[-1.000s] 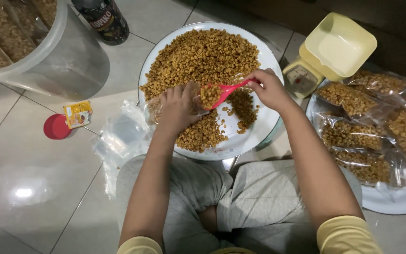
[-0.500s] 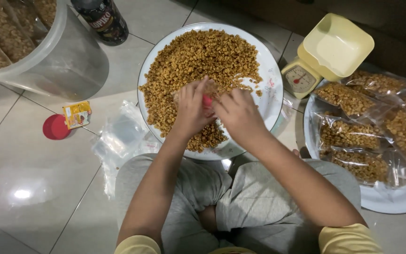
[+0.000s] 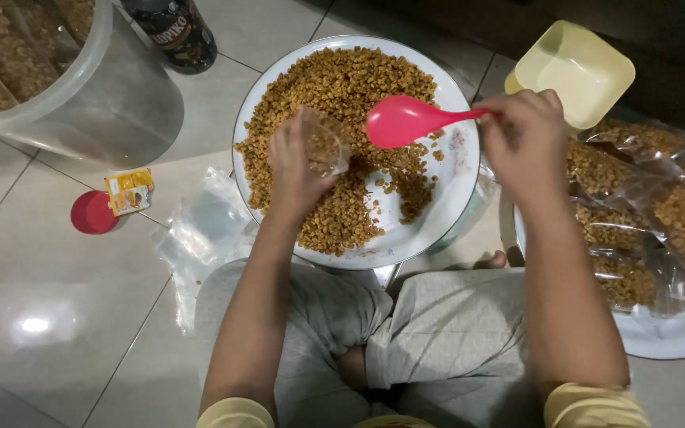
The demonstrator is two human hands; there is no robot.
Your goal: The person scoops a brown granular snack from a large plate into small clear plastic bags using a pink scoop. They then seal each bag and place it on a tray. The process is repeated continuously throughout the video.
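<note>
A large white round tray (image 3: 457,170) on the floor holds a heap of small brown fried snack pieces (image 3: 334,103). My left hand (image 3: 295,170) grips a small clear plastic bag (image 3: 328,147) held open over the heap, with some snack inside. My right hand (image 3: 521,139) holds the handle of a red plastic spoon (image 3: 398,120), whose bowl hovers just right of the bag's mouth. I sit cross-legged behind the tray in grey shorts.
A second tray (image 3: 660,337) at right carries several filled clear bags (image 3: 636,230). A yellow scale pan (image 3: 576,67) stands behind my right hand. Clear tub (image 3: 112,103) of bags, dark bottle (image 3: 172,32), red lid (image 3: 93,212), small sachet (image 3: 130,190) and empty bags (image 3: 204,230) lie left.
My right hand has swung out to the right, lifting the red spoon clear of the heap. My left hand has raised the small bag upright over the snack.
</note>
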